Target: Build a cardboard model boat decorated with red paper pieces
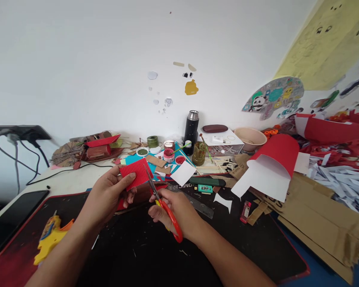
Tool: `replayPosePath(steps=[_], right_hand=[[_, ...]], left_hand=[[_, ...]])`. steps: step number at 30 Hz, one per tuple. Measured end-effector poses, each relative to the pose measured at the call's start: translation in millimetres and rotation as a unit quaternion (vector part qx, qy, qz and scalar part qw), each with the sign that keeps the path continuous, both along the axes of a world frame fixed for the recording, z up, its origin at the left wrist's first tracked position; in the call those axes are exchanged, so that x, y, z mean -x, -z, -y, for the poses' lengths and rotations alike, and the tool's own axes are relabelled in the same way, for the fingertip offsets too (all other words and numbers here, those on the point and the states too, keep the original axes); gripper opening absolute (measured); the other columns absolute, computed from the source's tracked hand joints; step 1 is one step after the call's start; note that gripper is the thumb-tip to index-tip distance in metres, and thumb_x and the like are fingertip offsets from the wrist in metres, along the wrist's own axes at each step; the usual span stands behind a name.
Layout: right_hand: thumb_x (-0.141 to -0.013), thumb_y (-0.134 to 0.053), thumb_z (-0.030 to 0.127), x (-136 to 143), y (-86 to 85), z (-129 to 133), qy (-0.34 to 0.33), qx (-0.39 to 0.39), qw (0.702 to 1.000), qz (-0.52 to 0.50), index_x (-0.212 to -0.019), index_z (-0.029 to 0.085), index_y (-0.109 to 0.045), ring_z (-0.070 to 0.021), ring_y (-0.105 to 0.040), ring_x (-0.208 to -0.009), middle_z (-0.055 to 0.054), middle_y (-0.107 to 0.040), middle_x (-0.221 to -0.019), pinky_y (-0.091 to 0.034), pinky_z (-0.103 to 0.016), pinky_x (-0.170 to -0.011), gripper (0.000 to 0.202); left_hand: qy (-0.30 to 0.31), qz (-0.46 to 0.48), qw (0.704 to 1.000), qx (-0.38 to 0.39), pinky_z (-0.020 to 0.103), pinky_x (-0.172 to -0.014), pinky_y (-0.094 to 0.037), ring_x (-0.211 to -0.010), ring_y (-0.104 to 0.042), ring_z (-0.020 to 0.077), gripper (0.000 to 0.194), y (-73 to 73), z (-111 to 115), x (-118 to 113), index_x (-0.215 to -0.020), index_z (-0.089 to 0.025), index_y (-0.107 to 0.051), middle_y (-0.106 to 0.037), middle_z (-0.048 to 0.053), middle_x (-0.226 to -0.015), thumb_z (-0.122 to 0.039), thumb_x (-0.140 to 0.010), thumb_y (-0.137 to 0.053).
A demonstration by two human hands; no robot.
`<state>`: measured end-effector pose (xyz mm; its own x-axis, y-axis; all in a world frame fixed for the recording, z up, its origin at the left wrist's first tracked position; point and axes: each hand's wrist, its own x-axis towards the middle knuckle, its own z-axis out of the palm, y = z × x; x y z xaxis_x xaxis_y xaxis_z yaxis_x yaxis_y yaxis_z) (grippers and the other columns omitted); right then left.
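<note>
Between the thumb and fingers of my left hand (113,185) is a piece of red corrugated card (137,174), held up over the black mat (131,247). My right hand (173,209) grips a pair of scissors (171,219) with red and yellow handles. Their blades point up and left and lie along the card's right edge; whether they are cutting into it I cannot tell. Below the card a dark reddish-brown piece (140,195) is partly hidden by my hands.
Paint pots (168,154), a black flask (191,129) and a white box (219,137) stand along the wall. A yellow glue gun (52,237) and a phone (14,223) lie left. A steel ruler (197,203), lighter (245,211), red paper (277,155) and cardboard (320,215) lie right.
</note>
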<state>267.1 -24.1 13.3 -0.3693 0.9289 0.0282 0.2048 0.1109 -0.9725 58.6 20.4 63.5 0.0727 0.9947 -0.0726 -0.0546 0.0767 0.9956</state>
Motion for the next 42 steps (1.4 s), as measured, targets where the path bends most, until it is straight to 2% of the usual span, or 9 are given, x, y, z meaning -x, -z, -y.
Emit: replayPosePath(steps=[3, 7, 15, 24, 29, 42], right_hand=[[-0.088, -0.076, 0.071, 1.1, -2.9, 0.6, -0.001, 0.031, 0.999, -0.036, -0.109, 0.021, -0.068, -0.0166, -0.070, -0.061, -0.001, -0.071, -0.082, -0.053, -0.023, -0.052, 0.055], [-0.092, -0.075, 0.067, 0.3, -9.1, 1.3, 0.011, 0.036, 0.999, -0.017, -0.104, 0.021, -0.068, -0.0129, -0.064, -0.049, 0.002, -0.067, -0.072, -0.049, -0.021, -0.046, 0.048], [-0.098, -0.066, 0.067, -0.3, -8.1, 1.7, 0.022, 0.043, 0.999, -0.009, -0.101, 0.022, -0.067, -0.0122, -0.062, -0.046, 0.002, -0.065, -0.070, -0.047, -0.020, -0.044, 0.045], [-0.101, -0.060, 0.069, 0.7, -7.4, -0.2, 0.033, 0.036, 0.999, 0.019, -0.097, 0.022, -0.065, -0.0123, -0.061, -0.043, 0.004, -0.062, -0.061, -0.045, -0.020, -0.044, 0.048], [-0.103, -0.056, 0.069, -0.6, -5.7, -0.6, 0.034, 0.029, 0.999, 0.023, -0.101, 0.022, -0.067, -0.0120, -0.061, -0.042, 0.004, -0.062, -0.060, -0.042, -0.020, -0.042, 0.049], [-0.105, -0.053, 0.069, -1.6, -5.4, -1.2, 0.038, 0.019, 0.998, 0.043, -0.095, 0.022, -0.065, -0.0116, -0.059, -0.041, 0.004, -0.061, -0.057, -0.040, -0.020, -0.044, 0.049]], left_hand=[[0.005, -0.005, 1.000, 0.003, 0.019, -0.034, -0.040, -0.035, -0.054, 0.0124, 0.048, 1.0, 0.2, -1.7, -0.100, -0.023, -0.059, -0.066, -0.006, -0.053, -0.053, -0.076, -0.089], [0.020, -0.016, 1.000, 0.007, 0.019, -0.033, -0.039, -0.035, -0.054, 0.0130, 0.049, 2.7, 1.8, -3.6, -0.098, -0.023, -0.059, -0.065, -0.005, -0.053, -0.057, -0.077, -0.088], [0.032, -0.046, 0.998, 0.012, 0.020, -0.034, -0.042, -0.037, -0.058, 0.0144, 0.052, -1.7, 6.2, -9.9, -0.100, -0.023, -0.057, -0.066, -0.005, -0.055, -0.058, -0.076, -0.086], [0.054, -0.082, 0.995, 0.008, 0.022, -0.034, -0.043, -0.039, -0.061, 0.0160, 0.051, 1.1, 6.2, -13.0, -0.098, -0.022, -0.057, -0.068, -0.003, -0.057, -0.062, -0.079, -0.082], [0.057, -0.080, 0.995, 0.004, 0.021, -0.035, -0.045, -0.039, -0.061, 0.0151, 0.051, 4.3, 5.7, -12.0, -0.098, -0.022, -0.057, -0.069, -0.003, -0.058, -0.061, -0.080, -0.082], [0.063, -0.079, 0.995, 0.001, 0.020, -0.036, -0.047, -0.040, -0.062, 0.0141, 0.053, 4.1, 5.1, -12.0, -0.100, -0.020, -0.058, -0.070, -0.003, -0.059, -0.063, -0.080, -0.083]])
